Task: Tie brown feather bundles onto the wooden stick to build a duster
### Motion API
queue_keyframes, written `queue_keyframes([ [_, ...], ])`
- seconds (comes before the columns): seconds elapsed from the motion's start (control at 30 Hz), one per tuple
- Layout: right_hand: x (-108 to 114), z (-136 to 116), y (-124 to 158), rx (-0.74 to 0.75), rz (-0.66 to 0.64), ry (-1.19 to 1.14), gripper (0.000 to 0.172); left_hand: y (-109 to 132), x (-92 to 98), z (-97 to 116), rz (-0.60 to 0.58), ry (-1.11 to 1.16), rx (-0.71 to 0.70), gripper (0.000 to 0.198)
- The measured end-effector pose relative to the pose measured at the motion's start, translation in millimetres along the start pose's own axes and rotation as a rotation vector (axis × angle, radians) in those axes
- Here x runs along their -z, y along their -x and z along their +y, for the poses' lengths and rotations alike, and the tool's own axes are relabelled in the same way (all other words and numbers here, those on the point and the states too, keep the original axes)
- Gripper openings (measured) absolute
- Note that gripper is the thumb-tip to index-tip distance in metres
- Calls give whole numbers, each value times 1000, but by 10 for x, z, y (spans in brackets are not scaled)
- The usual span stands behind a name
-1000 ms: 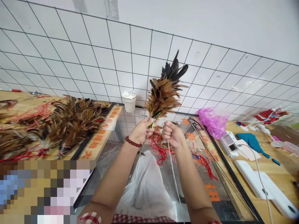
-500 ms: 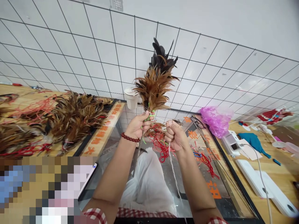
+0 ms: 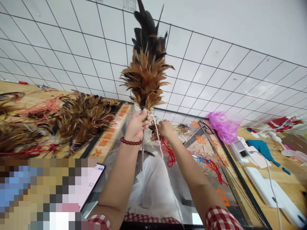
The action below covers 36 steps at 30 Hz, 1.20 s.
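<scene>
In the head view, my left hand [image 3: 138,123] is closed around the stick of a feather duster [image 3: 147,76], just below its lowest feathers. The duster stands upright, brown feathers below and black ones at the top. Green ties [image 3: 150,112] show by my fingers. A white string [image 3: 157,134] hangs down slackly from the binding. My right hand [image 3: 166,128] is low over the glass top, its fingers curled beside loose brown feathers [image 3: 153,131] and red cords [image 3: 170,155]. Its fingertips are largely hidden, so I cannot make out what they hold.
Feather bundles [image 3: 83,115] with red ties lie on the wooden table at left, near a phone [image 3: 92,182]. To the right are glasses [image 3: 206,127], a pink plastic bag [image 3: 225,126], blue-handled scissors [image 3: 201,158] and white devices [image 3: 261,185]. A gridded wall [image 3: 203,70] stands behind.
My right hand has let go of the white string, which now hangs loose, and has moved left and slightly up to the loose feathers. My left hand has raised the duster and shifted it left.
</scene>
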State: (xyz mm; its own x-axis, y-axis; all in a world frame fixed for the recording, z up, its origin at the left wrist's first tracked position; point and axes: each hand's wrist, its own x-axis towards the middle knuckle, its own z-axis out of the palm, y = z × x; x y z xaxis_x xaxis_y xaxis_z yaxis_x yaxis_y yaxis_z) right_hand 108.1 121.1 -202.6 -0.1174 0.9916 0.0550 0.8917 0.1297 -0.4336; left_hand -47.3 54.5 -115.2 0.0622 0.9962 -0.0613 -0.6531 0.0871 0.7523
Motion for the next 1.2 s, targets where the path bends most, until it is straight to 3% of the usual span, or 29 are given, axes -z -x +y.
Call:
queue_keyframes([
  [0.1, -18, 51, -37, -13, -32, -104, 15, 5, -62, -62, 1, 1, 7, 23],
  [0.2, 136, 259, 18, 4, 1, -279, 31, -14, -62, -107, -6, 12, 18, 24],
  [0.37, 379, 568, 197, -104, 202, -1177, 30, -65, -40, -162, 23, 9, 23, 25],
  [0.5, 458, 618, 334, -186, 286, -1485, 24, -90, -68, -218, 22, 10, 40, 25],
  [0.63, 510, 598, 443, -49, 150, -1551, 27, -114, -77, -267, 27, 13, 38, 21],
  [0.77, 510, 572, 462, 90, 270, -1348, 24, -139, -47, -253, 42, 21, 56, 18],
  [0.9, 587, 496, 486, 64, 368, -1409, 24, -157, -29, -239, 50, 27, 60, 18],
  [1.07, 797, 349, 646, -26, 276, -1704, 31, -177, -69, -346, 41, 48, 110, 17],
  [1.2, 822, 196, 762, 12, 291, -1556, 33, -176, -147, -485, 22, 18, 159, 19],
])
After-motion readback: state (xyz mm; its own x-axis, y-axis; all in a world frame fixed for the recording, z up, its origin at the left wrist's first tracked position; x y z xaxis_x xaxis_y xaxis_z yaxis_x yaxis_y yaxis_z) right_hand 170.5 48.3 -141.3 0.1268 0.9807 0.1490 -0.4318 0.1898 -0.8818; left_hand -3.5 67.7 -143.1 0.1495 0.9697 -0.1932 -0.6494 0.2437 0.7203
